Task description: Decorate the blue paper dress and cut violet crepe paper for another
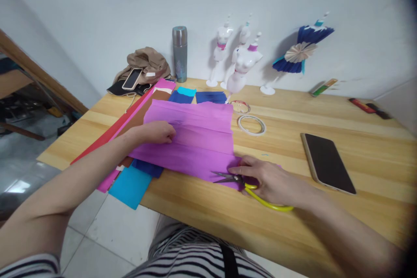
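Note:
A sheet of purple crepe-like paper point(198, 139) lies spread on the table with fold lines across it. On its left part rests my left hand point(159, 132), fingers curled closed; whether they pinch the paper is hidden. My right hand point(265, 178) is closed on a pair of scissors point(257, 195) with yellow handles, at the sheet's near right corner. The scissor blades are slightly apart, point left and lie over the paper near its front edge. Beneath the sheet, red, brown, pink, blue and turquoise papers point(130, 186) stick out on the left.
Two rolls of tape point(252, 125) lie beyond the sheet, and a phone point(328, 163) is at the right. Along the wall stand a flask point(180, 54), several small white mannequins point(244, 63) and one dressed in blue pleated paper point(299, 52). A brown bag point(146, 63) sits back left.

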`<action>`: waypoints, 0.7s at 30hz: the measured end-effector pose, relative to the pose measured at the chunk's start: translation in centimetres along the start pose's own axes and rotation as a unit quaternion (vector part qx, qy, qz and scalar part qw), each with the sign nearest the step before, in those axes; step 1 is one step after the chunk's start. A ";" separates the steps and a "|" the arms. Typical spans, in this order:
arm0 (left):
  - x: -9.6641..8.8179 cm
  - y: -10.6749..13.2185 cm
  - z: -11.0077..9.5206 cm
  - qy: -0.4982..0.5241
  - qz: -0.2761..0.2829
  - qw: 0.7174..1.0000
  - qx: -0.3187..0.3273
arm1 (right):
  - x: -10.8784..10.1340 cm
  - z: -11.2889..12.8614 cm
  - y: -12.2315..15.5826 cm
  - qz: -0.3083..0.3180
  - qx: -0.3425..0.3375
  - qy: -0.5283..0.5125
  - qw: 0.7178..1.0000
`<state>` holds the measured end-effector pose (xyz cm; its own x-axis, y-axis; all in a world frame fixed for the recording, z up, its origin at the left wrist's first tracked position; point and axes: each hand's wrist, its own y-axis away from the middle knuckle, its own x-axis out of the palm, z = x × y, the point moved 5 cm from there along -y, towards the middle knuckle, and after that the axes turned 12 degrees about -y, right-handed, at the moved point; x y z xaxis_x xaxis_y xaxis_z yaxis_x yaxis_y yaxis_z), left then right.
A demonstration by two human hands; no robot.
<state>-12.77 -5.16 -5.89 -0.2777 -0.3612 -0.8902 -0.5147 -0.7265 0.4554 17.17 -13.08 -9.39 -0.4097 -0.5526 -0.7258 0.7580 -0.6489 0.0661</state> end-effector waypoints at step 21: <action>2.2 3.5 4.0 0.130 0.027 0.991 0.011 | -1.7 2.0 -0.7 0.002 -0.023 -0.104 0.994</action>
<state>-18.47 -6.15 -6.13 -0.0896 -0.5397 -0.8371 -0.5238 -0.6893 0.5004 16.32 -12.69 -6.87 -0.4985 -0.6552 -0.5677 0.7810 -0.6236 0.0338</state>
